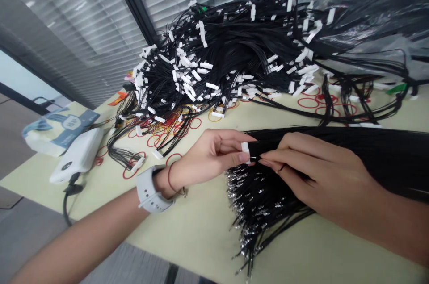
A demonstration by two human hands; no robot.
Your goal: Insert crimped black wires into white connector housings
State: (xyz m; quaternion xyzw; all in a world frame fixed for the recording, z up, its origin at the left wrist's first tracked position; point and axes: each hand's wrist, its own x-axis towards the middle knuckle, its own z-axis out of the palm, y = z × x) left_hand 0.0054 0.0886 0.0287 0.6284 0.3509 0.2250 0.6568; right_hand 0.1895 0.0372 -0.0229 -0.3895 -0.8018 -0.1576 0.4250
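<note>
Between its thumb and fingers, my left hand (214, 154) pinches a small white connector (246, 152). My right hand (315, 168) is closed just to the right, its thumb and forefinger pinching a thin black wire (255, 158) whose bright metal tip points at the connector. Whether the tip is inside the connector is too small to tell. Beneath both hands lies a thick bundle of black wires (264, 199) with silvery metal ends fanned out to the left.
A large heap of black cables (231, 52) with white connectors lies along the table's back. Red rubber bands (308, 103) are scattered before it. A white power bank (77, 155) and a tissue pack (62, 127) sit at the left of the yellowish table (187, 230).
</note>
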